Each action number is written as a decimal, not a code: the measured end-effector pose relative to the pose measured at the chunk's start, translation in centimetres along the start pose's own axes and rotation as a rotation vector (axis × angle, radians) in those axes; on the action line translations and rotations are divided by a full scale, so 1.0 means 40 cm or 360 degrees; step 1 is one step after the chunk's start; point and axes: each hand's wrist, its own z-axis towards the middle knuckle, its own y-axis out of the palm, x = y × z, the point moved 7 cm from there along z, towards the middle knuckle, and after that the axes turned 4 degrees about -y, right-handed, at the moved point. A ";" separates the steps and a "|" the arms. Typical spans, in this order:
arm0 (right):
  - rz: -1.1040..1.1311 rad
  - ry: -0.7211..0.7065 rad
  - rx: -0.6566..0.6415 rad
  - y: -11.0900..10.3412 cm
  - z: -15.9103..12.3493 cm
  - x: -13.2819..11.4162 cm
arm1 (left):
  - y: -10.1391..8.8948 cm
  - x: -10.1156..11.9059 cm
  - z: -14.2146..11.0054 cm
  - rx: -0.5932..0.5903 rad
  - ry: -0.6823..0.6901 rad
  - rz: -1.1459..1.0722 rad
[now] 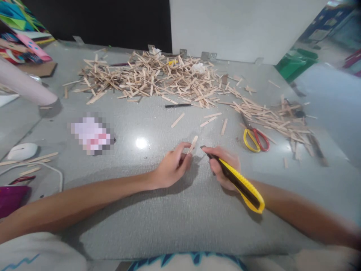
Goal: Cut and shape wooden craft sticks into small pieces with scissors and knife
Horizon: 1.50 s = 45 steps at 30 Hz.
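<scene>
My left hand (173, 165) pinches a short wooden craft stick (193, 144) between thumb and fingertips, its free end pointing up and away from me. Just to the right, my right hand (225, 165) is wrapped around a yellow and black utility knife (245, 186). The knife's blade tip points toward the stick, with a small gap between them. Both hands are over the grey table (135, 226). A few loose sticks (208, 121) lie beyond my hands.
A large heap of wooden sticks (152, 77) spreads along the back, trailing right. Scissors (255, 140) with yellow and red handles lie right of my hands. A black strip (177, 105) lies before the heap. At left are a white mouse (22, 151), a cable and a pale roll (25, 84).
</scene>
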 end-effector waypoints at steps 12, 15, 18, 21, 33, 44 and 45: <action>0.0096 -0.0219 -0.0162 0.027 0.000 -0.003 | -0.004 -0.009 0.002 0.0032 -0.0009 -0.0030; 0.0141 -0.0219 -0.0189 0.030 -0.004 -0.005 | -0.005 -0.006 0.000 0.0035 0.0014 -0.0017; 0.0159 -0.0226 -0.0203 0.033 -0.006 -0.002 | -0.005 -0.003 -0.001 0.0046 0.0059 -0.0012; 0.0162 -0.0231 -0.0207 0.035 -0.005 0.001 | -0.006 0.003 -0.001 0.0071 0.0121 -0.0015; 0.0122 -0.0235 -0.0189 0.035 -0.005 0.006 | -0.015 0.004 -0.002 0.0150 0.0068 0.0009; 0.0104 -0.0216 -0.0236 0.041 -0.018 0.021 | -0.018 -0.009 0.002 0.0203 -0.0005 0.0072; 0.0104 -0.0221 -0.0233 0.041 -0.017 0.020 | -0.019 -0.009 0.002 0.0208 -0.0010 0.0075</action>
